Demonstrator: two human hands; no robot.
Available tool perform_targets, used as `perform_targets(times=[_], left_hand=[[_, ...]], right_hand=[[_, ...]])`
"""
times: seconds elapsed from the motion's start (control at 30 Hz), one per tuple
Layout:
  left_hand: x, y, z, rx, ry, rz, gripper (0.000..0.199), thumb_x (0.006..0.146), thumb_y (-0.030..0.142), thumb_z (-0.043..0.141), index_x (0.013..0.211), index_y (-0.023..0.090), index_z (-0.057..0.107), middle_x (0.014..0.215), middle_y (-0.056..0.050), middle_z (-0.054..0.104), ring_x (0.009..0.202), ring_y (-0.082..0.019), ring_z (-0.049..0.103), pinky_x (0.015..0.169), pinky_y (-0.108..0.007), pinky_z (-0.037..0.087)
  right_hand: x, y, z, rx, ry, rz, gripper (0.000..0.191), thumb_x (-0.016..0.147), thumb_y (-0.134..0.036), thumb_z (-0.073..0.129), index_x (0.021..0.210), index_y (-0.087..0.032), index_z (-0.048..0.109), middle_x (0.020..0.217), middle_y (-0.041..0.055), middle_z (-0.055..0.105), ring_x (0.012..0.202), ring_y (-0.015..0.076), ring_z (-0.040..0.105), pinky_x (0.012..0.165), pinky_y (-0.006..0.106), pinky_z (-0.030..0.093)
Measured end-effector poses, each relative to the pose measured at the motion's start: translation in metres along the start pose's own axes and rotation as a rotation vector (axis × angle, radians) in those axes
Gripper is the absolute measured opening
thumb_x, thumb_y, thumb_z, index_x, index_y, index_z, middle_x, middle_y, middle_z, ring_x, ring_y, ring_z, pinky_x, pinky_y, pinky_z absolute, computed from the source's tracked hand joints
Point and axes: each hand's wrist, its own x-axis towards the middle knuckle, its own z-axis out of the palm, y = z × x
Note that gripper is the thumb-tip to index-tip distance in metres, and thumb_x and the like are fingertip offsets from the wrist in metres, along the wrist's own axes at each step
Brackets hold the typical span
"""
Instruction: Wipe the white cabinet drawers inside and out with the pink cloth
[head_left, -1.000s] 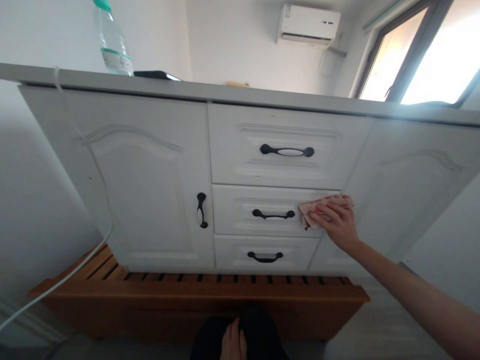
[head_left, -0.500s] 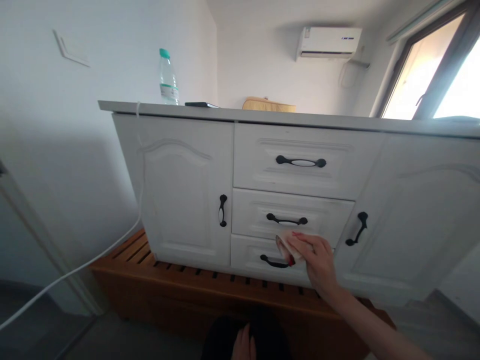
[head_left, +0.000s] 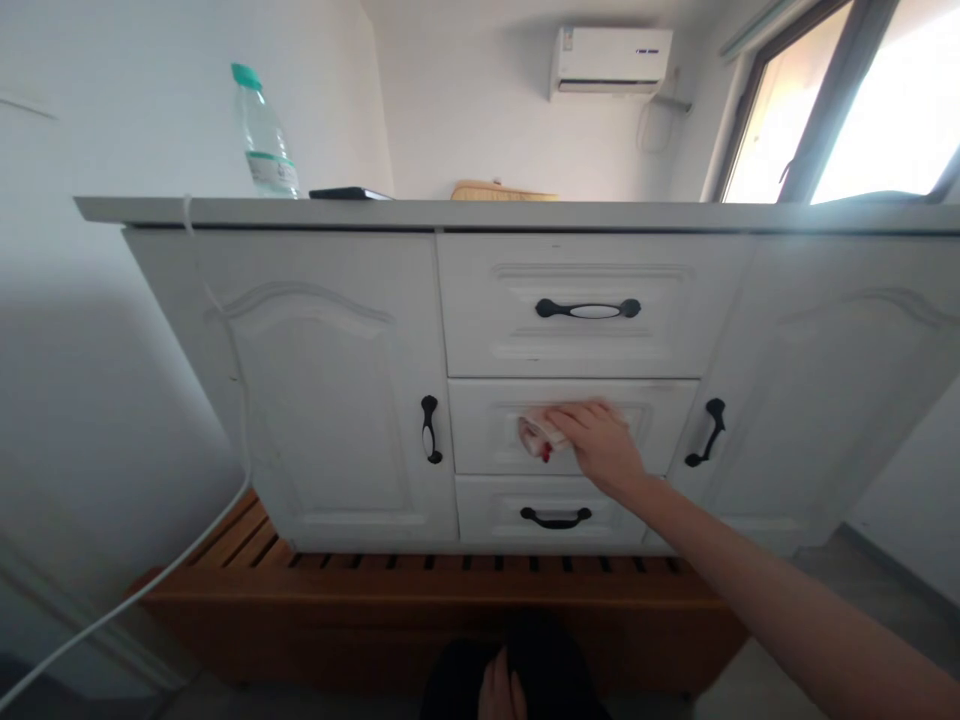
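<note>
My right hand [head_left: 600,445] is closed on a crumpled whitish cloth [head_left: 532,436] with a red patch at its lower edge. It presses the cloth over the handle of the middle drawer [head_left: 480,430], so that handle is hidden. Above it, the top drawer's black handle with a white inset [head_left: 595,310] is bare, and the bottom drawer's black handle [head_left: 556,518] shows below. At the bottom of the view my left hand [head_left: 501,690] rests between my dark-clothed knees. Its fingers look stretched out and hold nothing visible; the rest of that hand is cut off.
The white cabinet [head_left: 330,430] stands on a slatted brown wooden bench [head_left: 420,590]. A clear bottle with a green cap [head_left: 266,140] and a flat dark object [head_left: 349,193] lie on its top. A white cable [head_left: 240,400] hangs down the left door. Side doors have black handles [head_left: 706,433].
My right hand has moved up with the cloth, from between the lower two drawers onto the middle drawer's handle. The view has shifted closer and to the right. My left hand stays on my lap.
</note>
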Motion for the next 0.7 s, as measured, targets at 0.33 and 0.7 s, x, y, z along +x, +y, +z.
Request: perform_targets(times=[0.33, 0.7], left_hand=[[-0.011, 0.007, 0.016, 0.046, 0.027, 0.023, 0.049, 0.095, 0.025, 0.033, 0.131, 0.011, 0.064, 0.127, -0.014, 0.071, 0.120, -0.022, 0.066, 0.105, -0.029, 0.051], [-0.013, 0.013, 0.021, 0.080, 0.085, -0.005, 0.053, 0.097, 0.027, 0.028, 0.129, 0.012, 0.066, 0.126, -0.014, 0.071, 0.118, -0.022, 0.067, 0.104, -0.031, 0.052]], right_hand=[[-0.060, 0.045, -0.027, -0.058, 0.024, 0.177, 0.047, 0.088, -0.008, 0.044, 0.131, -0.018, 0.061, 0.116, 0.0125, 0.068, 0.103, 0.0282, 0.059, 0.090, 0.045, 0.052], [0.059, -0.079, 0.047, -0.004, 0.334, -0.013, 0.039, 0.098, -0.019, 0.052, 0.132, -0.034, 0.064, 0.125, 0.0045, 0.068, 0.112, 0.0241, 0.054, 0.094, 0.042, 0.039]])
